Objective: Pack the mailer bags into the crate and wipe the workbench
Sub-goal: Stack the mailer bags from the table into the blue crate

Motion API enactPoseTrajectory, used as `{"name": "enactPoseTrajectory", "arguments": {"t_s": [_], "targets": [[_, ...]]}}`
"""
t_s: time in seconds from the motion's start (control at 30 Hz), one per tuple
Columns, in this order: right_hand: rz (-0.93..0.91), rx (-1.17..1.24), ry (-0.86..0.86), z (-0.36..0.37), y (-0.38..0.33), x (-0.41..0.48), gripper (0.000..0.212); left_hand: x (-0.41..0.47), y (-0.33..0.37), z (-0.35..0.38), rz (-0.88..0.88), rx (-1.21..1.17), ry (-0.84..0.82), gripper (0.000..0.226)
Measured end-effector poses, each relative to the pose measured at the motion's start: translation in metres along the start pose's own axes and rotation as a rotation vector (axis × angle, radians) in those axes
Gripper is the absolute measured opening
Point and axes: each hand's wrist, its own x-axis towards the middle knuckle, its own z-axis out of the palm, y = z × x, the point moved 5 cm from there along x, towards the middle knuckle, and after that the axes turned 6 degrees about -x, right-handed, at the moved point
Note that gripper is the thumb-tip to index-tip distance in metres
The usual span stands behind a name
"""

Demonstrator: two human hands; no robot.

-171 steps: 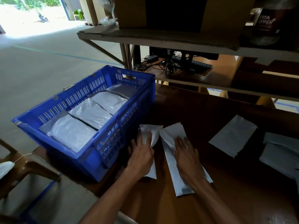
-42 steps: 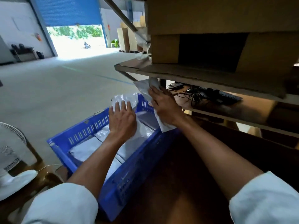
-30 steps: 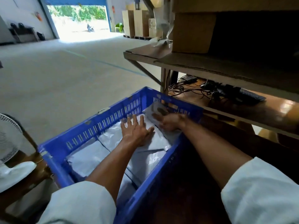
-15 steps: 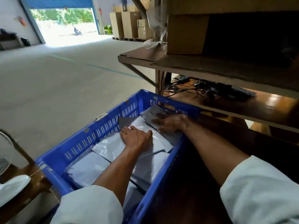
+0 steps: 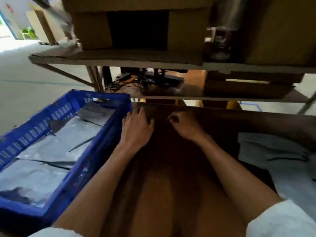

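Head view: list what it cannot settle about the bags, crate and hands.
- Crate: near end cut by the left and bottom edges; bags inside overlap and blur, so no count.
- Bags on the right: cut by the right edge.
- Right hand: fingers curl under; whether its grip holds anything is hidden.
- Shelf bottle: label blurred.

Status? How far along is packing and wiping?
Done: several mailer bags lie flat in the blue crate. In hand: nothing; left hand and right hand are empty over the workbench. Left: loose bags at the bench's right, then the wipe.
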Motion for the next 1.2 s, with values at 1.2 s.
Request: {"name": "enactPoseTrajectory", "arguments": {"t_s": [1.2], "targets": [[0.783, -0.337, -0.05, -0.126, 0.422, -0.326, 0.076, -0.131, 0.275, 0.351, 0.356, 0.039, -0.877, 0.094]]}}
